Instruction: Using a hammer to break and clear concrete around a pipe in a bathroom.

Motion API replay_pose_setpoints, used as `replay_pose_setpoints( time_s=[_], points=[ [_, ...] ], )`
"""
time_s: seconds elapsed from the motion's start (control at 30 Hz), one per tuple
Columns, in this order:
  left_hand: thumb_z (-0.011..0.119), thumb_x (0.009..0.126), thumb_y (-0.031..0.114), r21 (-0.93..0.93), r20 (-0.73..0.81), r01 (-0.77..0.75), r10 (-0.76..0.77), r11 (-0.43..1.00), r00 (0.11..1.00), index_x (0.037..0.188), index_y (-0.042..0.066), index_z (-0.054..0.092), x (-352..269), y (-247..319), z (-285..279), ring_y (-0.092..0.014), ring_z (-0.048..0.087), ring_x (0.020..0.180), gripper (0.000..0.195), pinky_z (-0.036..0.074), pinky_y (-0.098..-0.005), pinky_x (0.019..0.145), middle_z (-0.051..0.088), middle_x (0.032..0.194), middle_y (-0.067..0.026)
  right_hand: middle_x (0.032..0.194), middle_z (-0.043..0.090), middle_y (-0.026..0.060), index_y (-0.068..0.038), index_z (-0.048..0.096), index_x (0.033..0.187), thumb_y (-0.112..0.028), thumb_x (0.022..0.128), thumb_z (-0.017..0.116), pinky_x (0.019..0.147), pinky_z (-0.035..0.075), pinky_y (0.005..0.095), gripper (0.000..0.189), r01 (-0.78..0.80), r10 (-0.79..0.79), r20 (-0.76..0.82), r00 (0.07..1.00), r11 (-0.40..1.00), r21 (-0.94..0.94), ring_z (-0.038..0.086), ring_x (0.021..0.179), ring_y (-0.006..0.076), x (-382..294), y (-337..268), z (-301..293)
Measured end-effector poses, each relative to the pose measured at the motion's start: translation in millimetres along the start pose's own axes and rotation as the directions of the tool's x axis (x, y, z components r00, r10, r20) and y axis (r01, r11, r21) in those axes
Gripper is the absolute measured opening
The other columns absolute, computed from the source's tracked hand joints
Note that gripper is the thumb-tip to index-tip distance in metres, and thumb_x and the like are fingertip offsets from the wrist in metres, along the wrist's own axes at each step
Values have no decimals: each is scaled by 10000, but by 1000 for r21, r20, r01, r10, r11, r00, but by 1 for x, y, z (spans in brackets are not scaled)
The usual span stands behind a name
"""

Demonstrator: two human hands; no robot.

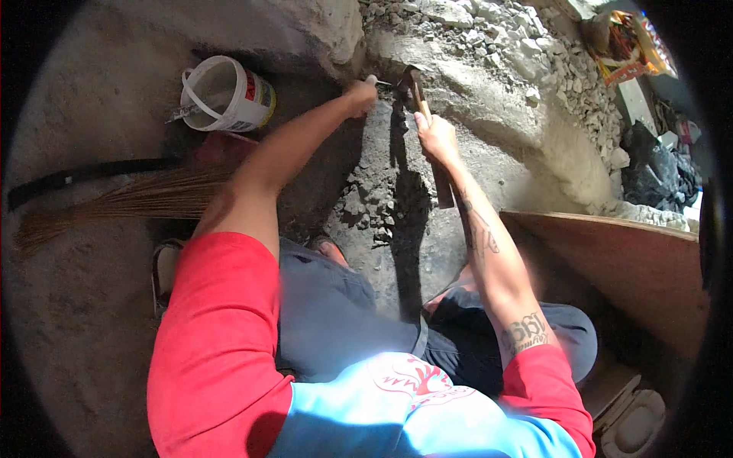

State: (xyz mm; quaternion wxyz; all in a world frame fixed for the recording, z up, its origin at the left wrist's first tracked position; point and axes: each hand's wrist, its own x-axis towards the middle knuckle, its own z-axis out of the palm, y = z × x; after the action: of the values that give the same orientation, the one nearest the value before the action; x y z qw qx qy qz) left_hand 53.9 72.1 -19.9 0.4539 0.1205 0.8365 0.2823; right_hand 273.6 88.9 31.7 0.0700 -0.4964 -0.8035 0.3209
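My right hand [438,137] is closed around the wooden handle of a hammer [422,103]. The dark hammer head [413,71] points away from me, close to the rock face. Just left of it, my left hand [361,98] grips a thin metal rod [385,83], perhaps a chisel, mostly hidden by the fingers. The rod's tip lies near the hammer head; whether they touch cannot be seen. Below both hands runs a strip of grey ground with broken stone chips [369,200] on it, crossed by a dark shadow.
A white plastic bucket [229,97] with a tool in it stands at upper left, above a stick broom [143,197]. Loose rubble [498,34] covers the rock slope at upper right. Plywood [618,252] leans at right, below a black plastic bag [653,166].
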Motion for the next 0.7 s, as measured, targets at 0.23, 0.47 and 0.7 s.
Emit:
replay_pose_setpoints(
  time_s=[0.23, 0.47, 0.7],
  points=[
    [555, 902, 415, 512, -24, -496, 589, 701, 808, 1047, 25, 650, -13, -5, -11, -408, 653, 927, 427, 511, -501, 790, 670, 997, -235, 931, 634, 302, 28, 639, 935, -430, 955, 447, 818, 468, 514, 497, 14, -13, -26, 1000, 998, 60, 610, 921, 470, -5, -22, -18],
    [614, 882, 356, 674, 160, -608, 721, 420, 675, 959, 21, 653, -20, 6, -20, -397, 660, 840, 345, 523, -493, 744, 677, 903, -218, 913, 631, 312, 41, 609, 991, -392, 936, 497, 806, 474, 502, 451, 26, 2, -137, 991, 980, 200, 610, 931, 470, -7, -38, -18],
    [599, 906, 346, 691, 231, -626, 710, 361, 665, 965, -11, 657, 3, 7, -20, -384, 666, 845, 366, 532, -475, 748, 681, 897, -216, 973, 654, 272, 10, 632, 1029, -368, 874, 624, 860, 484, 471, 409, 72, -70, 43, 997, 995, -70, 622, 979, 420, 19, -24, -20]
  ],
)
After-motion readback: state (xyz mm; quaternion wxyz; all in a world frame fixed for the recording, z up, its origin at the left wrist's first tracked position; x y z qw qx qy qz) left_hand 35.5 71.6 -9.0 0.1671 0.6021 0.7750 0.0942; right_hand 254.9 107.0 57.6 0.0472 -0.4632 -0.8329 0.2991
